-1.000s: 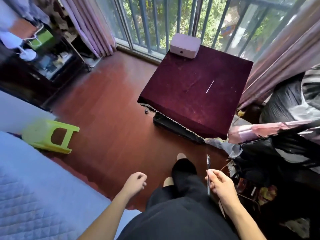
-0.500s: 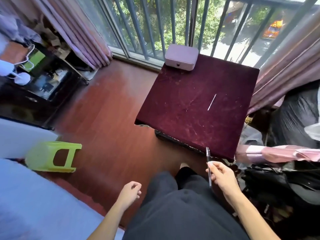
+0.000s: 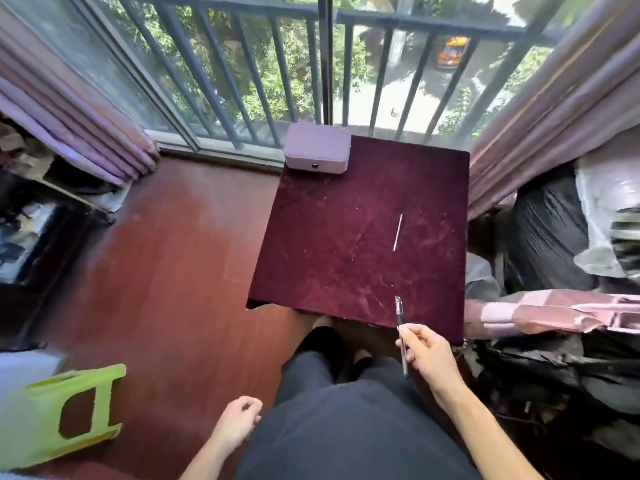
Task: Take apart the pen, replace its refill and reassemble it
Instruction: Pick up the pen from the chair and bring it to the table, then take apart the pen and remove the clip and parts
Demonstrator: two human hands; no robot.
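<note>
Railings and a window back a dark red velvet-covered surface (image 3: 329,237), with a lilac box (image 3: 317,147) at its far left corner and a green stool (image 3: 69,414) on the floor to the left.

Seen from the head camera, the right hand (image 3: 427,351) pinches the pen (image 3: 400,313) at about mid-length between thumb and fingers. The pen's long axis runs almost straight away from the person, its far end over the near edge of the surface and its near end above the lap. The pen looks whole, so the taking apart seems not yet begun.

A thin white refill (image 3: 398,232) lies on the right half of the surface, well beyond the pen and nearly parallel to it. The right hand is much the nearer to it.

The left hand (image 3: 239,424) hangs loosely curled beside the left thigh, holding nothing, well apart from the pen. It would probably have to come across to grip one end.
</note>
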